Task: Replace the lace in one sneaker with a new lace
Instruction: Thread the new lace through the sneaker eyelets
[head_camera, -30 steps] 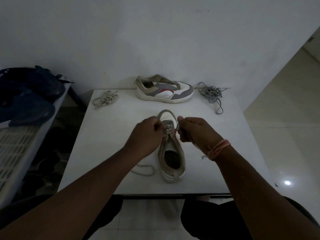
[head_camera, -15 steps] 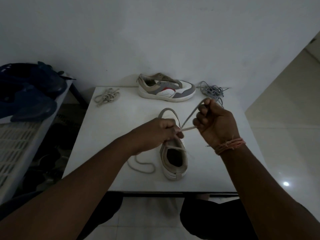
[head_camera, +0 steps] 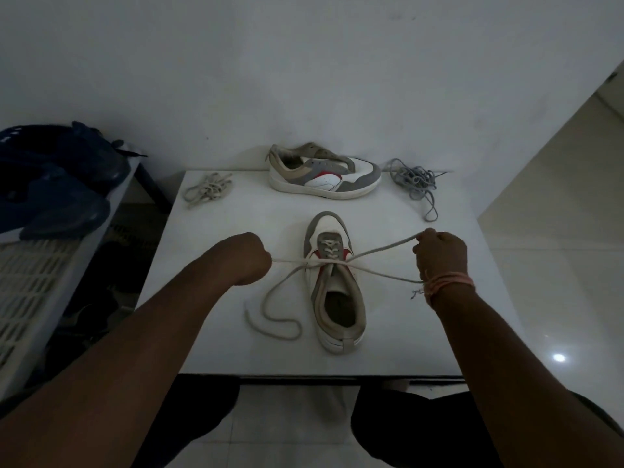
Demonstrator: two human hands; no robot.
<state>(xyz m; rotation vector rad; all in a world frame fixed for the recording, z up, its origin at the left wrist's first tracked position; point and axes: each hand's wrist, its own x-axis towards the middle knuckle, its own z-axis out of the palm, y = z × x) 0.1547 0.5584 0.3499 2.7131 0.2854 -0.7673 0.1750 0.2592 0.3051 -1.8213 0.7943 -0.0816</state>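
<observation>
Fingers of both fists turned away, grip on the lace [head_camera: 378, 248] unseen. Lace end lost behind the right wrist. Dark pile [head_camera: 54, 184] cut by the left edge, too dim to identify.

We see dark blue shoes [head_camera: 57, 194] on a white slatted rack [head_camera: 30, 298] left of the counter [head_camera: 209, 298], a white wall [head_camera: 304, 79] behind, and glossy floor tiles [head_camera: 557, 298] right.
</observation>
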